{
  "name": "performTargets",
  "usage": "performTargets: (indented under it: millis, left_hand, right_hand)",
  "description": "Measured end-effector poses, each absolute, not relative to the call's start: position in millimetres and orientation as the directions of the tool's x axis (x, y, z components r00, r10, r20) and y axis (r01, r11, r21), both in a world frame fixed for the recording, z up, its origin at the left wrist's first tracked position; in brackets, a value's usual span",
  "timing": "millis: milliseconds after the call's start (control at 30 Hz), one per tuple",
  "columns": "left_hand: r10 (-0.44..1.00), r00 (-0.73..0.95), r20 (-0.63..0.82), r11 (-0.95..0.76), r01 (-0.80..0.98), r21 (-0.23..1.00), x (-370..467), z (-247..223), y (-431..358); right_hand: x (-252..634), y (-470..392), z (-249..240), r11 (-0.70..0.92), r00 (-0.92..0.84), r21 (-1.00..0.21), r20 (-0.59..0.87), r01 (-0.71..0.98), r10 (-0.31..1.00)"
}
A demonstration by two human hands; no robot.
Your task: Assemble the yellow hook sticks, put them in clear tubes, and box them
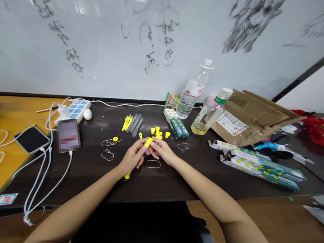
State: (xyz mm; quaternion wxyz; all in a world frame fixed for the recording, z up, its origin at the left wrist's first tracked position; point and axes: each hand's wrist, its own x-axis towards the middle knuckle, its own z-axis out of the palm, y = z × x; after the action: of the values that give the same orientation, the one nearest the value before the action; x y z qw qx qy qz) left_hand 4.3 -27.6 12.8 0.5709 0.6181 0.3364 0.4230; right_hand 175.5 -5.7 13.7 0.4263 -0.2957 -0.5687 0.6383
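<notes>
Behind the table's [178,182] front edge, left fingers [141,151] and right fingers [157,146] pinch a yellow piece [148,142]; spools [167,135] and wires [160,163] lie unfitted.

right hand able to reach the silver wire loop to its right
Probably yes: only dark tabletop separates the silver wire loop from the right hand, though it holds a yellow plastic piece.

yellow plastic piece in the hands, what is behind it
Beyond the yellow plastic piece lie small yellow plastic parts and, farther left, long translucent grey pieces. Whatever the hands cover cannot be seen.
</notes>
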Motion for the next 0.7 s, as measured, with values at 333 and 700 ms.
performTargets:
  millis: [333, 700]
  left_hand:
    - [0.891, 0.429, 0.149, -0.116, -0.103, 0.988, 4.7, 13.5, -28.7]
    - [0.962, 0.214, 0.172, -0.159, -0.077, 0.984, -1.9, 16.8, -16.5]
  right_hand:
    - [177.8, -5.5, 12.9, 0.047, -0.469, -0.988, 0.111, -0.148, 0.876]
    - [196.7, -14.9, 32.3, 0.597, -0.688, -0.629, 0.133, 0.498, 0.714]
